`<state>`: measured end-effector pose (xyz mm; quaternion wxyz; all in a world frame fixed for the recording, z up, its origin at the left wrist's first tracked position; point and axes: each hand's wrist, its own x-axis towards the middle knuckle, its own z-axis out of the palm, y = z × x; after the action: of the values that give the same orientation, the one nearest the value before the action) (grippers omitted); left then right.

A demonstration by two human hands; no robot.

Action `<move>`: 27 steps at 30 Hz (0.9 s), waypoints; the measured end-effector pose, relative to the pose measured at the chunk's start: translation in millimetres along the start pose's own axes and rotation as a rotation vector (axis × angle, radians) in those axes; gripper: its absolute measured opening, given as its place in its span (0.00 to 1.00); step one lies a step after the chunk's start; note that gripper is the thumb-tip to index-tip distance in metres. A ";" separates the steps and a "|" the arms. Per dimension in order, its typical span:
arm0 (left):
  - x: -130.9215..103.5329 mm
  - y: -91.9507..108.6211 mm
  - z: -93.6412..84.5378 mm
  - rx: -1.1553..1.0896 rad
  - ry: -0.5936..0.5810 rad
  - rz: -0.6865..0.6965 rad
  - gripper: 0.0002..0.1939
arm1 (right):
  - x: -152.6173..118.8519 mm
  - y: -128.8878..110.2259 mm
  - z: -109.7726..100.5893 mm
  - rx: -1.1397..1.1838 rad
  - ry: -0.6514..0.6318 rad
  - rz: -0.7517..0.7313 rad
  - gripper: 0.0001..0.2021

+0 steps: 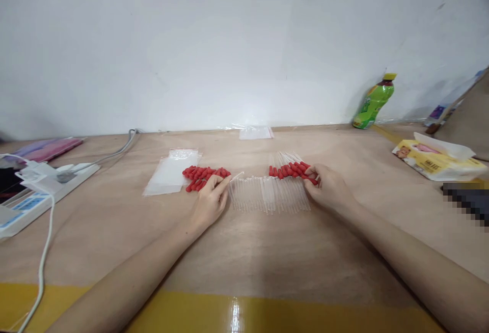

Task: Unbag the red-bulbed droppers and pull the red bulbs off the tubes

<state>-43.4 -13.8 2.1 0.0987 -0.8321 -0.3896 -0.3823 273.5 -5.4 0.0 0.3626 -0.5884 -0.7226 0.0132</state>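
My left hand [211,199] is closed, with thumb and fingers pinching a thin transparent tube [237,175] that points right. Just behind that hand lies a pile of small red rubber bulbs [200,174]. A row of thin transparent tubes [263,195] lies side by side on the table between my hands. Behind the row's right part is a group of red-bulbed droppers [286,170], their pale tips pointing toward the wall. At the right end of this group, my right hand [327,185] has its fingers closed around a red bulb [314,181]; whether a tube is attached to it is hidden.
Flat transparent plastic bags [171,172] lie left of the bulbs, and another bag [255,132] lies by the wall. A power strip [49,193] with cables is at left. A green bottle [374,103], tissue pack [435,160] and blurred dark object [468,200] are at right.
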 end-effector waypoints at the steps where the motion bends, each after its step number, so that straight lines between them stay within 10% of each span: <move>1: -0.4 -0.1 0.1 -0.001 0.012 0.016 0.13 | -0.7 -0.6 0.2 -0.023 -0.010 0.032 0.06; 19: -2.4 3.5 13.9 -0.024 -0.045 0.027 0.07 | 9.4 0.2 -3.5 -0.099 0.107 0.317 0.12; 27: 0.7 11.9 1.0 -0.113 -0.160 0.039 0.24 | 22.7 3.1 2.8 -0.121 0.008 0.380 0.21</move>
<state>-34.0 -21.0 3.5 0.0278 -0.8716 -0.3578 -0.3339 273.6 16.3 8.1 0.3205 -0.7349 -0.5966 0.0356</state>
